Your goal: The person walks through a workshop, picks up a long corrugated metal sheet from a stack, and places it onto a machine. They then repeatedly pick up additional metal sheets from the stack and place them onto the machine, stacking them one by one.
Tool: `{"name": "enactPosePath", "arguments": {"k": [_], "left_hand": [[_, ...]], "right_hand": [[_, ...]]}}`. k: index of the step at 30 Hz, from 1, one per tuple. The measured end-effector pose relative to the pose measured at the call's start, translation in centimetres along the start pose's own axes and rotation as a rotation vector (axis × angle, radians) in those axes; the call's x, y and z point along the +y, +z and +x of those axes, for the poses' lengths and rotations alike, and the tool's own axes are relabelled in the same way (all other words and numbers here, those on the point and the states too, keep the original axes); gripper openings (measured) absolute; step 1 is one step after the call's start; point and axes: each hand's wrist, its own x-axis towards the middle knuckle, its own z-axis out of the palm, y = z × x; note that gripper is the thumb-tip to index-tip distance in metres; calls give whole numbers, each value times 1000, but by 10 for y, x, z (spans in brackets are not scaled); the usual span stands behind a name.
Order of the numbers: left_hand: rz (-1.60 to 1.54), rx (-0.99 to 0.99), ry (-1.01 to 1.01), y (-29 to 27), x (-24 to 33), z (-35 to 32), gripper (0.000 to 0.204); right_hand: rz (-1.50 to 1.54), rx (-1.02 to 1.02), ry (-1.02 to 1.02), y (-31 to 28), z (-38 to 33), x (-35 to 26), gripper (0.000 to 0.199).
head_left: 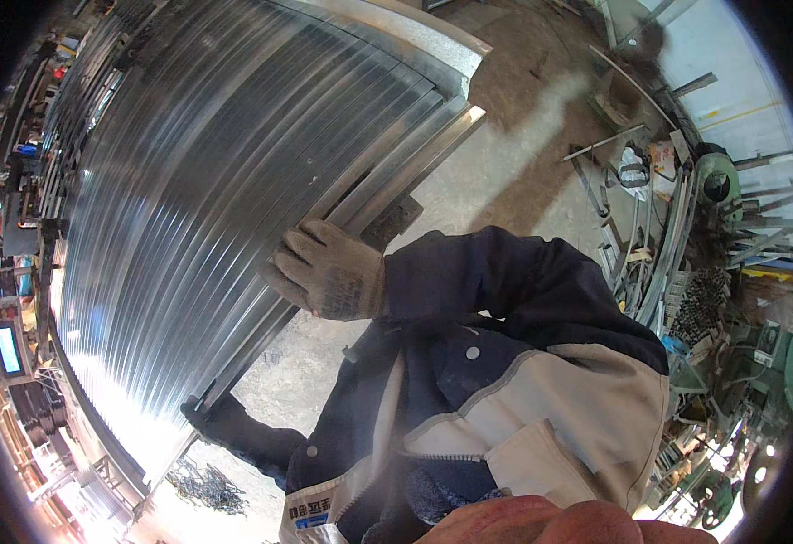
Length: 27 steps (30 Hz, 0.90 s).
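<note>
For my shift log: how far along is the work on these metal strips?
Done: many shiny metal strips lie side by side in one stack. In hand: the gloved right hand rests on their near edge, the left hand at the lower end. Left: perhaps the loose bars on the floor.

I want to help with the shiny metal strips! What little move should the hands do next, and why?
Probably slide the right hand down along the stack of galvanized metal strips toward the left hand. The gloved right hand rests flat on the stack's edge and the left sits lower on the same edge, so closer hands may steady it.
</note>
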Motion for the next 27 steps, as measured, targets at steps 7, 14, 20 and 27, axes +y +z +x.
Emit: {"name": "enactPosePath", "arguments": {"k": [7, 14, 20, 27], "left_hand": [[-435, 54, -499, -8, -34, 3, 46], [487, 59, 456, -7, -35, 0, 62], [741, 141, 744, 9, 12, 1, 32], [419, -109, 592, 14, 59, 10, 44]], "right_hand": [[87, 34, 51, 8, -10, -7, 51], [198, 132, 43, 12, -13, -12, 49], [201, 1, 6, 6, -3, -7, 44], [104, 71, 39, -3, 8, -12, 30]]}}
